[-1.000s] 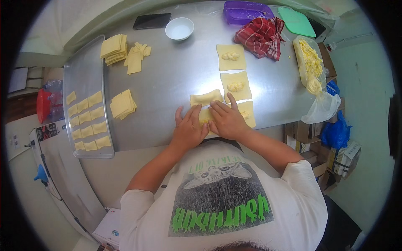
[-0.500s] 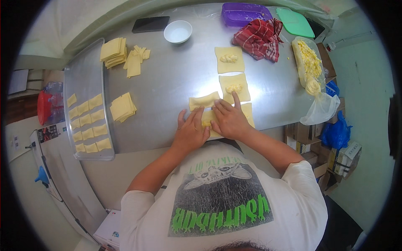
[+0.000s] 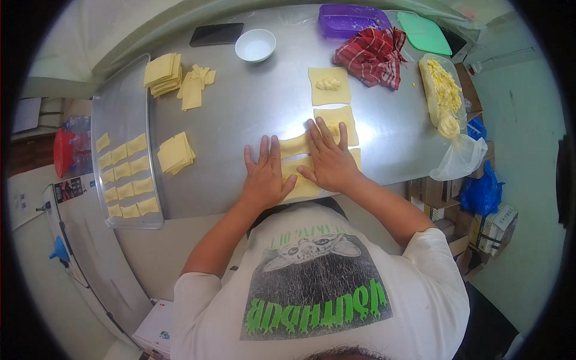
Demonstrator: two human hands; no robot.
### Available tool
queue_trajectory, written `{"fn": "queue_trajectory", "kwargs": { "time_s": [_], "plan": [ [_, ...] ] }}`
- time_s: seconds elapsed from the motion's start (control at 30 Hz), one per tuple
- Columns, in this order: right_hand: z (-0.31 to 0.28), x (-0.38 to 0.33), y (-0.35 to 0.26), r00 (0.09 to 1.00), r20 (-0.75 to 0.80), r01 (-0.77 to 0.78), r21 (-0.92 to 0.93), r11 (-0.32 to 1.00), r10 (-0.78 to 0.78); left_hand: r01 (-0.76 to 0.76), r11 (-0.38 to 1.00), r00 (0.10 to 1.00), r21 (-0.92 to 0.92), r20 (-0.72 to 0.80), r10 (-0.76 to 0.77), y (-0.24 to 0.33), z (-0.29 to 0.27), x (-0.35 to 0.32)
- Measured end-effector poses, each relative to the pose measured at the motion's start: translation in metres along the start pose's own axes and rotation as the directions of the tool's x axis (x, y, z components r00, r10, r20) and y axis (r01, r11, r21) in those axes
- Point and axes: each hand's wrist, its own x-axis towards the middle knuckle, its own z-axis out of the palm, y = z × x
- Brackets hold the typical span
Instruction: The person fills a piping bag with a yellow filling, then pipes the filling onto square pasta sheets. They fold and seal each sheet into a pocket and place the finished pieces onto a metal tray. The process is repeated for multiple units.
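Observation:
A folded dough piece (image 3: 293, 146) lies near the front edge of the metal table. My left hand (image 3: 264, 179), fingers stretched out, rests at its left end. My right hand (image 3: 330, 157) lies flat with spread fingers over its right end. Nearer to me, a flat dough sheet (image 3: 302, 187) shows between and beneath the hands, partly covered. Beyond the right hand are a dough sheet (image 3: 343, 114), its filling mostly hidden by fingers, and another sheet (image 3: 321, 99) with a pale yellow mound on it.
At left, a metal tray (image 3: 157, 207) bears several small folded dough pieces, beside dough stacks (image 3: 161, 71). Along the back are a dark phone (image 3: 217, 35), a white bowl (image 3: 255, 45), a purple container (image 3: 351, 21) and a red checked cloth (image 3: 373, 57). A tub of yellow filling (image 3: 443, 84) stands right.
My hands have spread apart: the left shifted left, and both reach slightly farther. Their bent fingers have straightened and now lie flat over the ends of the folded dough.

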Motion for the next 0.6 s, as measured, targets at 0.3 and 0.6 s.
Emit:
{"fn": "queue_trajectory", "kwargs": {
  "time_s": [0.3,0.6],
  "plan": [
    [-0.021,0.012,0.003,0.969,-0.245,0.032,0.093,0.995,-0.008,0.011,0.986,0.946,-0.167,-0.318,-0.064,-0.025,-0.019,0.001],
    [-0.01,0.053,0.005,0.957,-0.084,0.29,0.187,0.939,-0.279,0.017,0.966,0.99,-0.259,-0.132,-0.053,-0.023,-0.026,0.03]
  ]
}}
